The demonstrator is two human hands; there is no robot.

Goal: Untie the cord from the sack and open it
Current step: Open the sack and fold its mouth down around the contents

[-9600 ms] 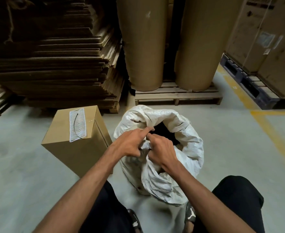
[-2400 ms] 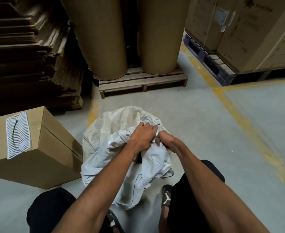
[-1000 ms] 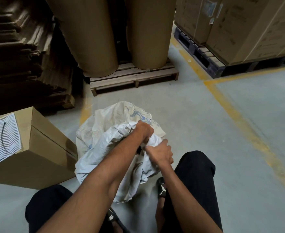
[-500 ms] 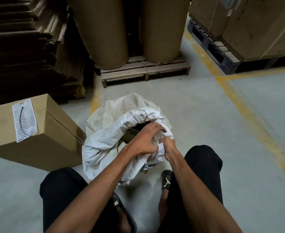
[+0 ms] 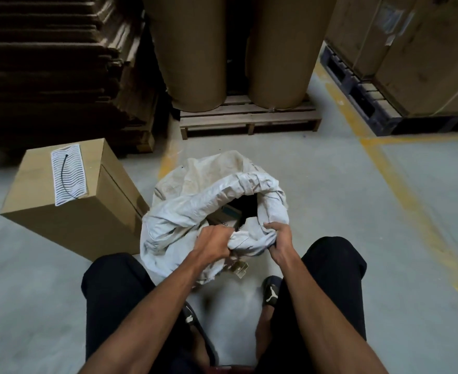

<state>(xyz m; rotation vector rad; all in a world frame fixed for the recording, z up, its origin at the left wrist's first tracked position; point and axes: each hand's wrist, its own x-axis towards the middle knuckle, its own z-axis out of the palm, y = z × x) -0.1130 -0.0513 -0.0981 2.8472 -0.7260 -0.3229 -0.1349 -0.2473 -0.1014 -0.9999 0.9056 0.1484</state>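
A white woven sack (image 5: 195, 203) stands on the concrete floor between my knees, its rim rolled back and its mouth (image 5: 245, 209) gaping dark, with a carton edge showing inside. My left hand (image 5: 213, 242) grips the near rim of the sack with curled fingers. My right hand (image 5: 279, 237) grips the same rim a little to the right, thumb over the cloth. Thin dark threads hang along the rim. I cannot make out a cord.
A brown cardboard box (image 5: 87, 201) with a white label stands just left of the sack. Two big paper rolls (image 5: 195, 49) sit on a wooden pallet (image 5: 249, 121) ahead. Flat cardboard stacks (image 5: 55, 63) fill the back left; boxed pallets (image 5: 411, 63) and yellow floor lines lie right.
Both hands have drawn apart along the near rim and pulled it toward me, so the sack's mouth stands wider than half a second ago. The view has tilted slightly down.
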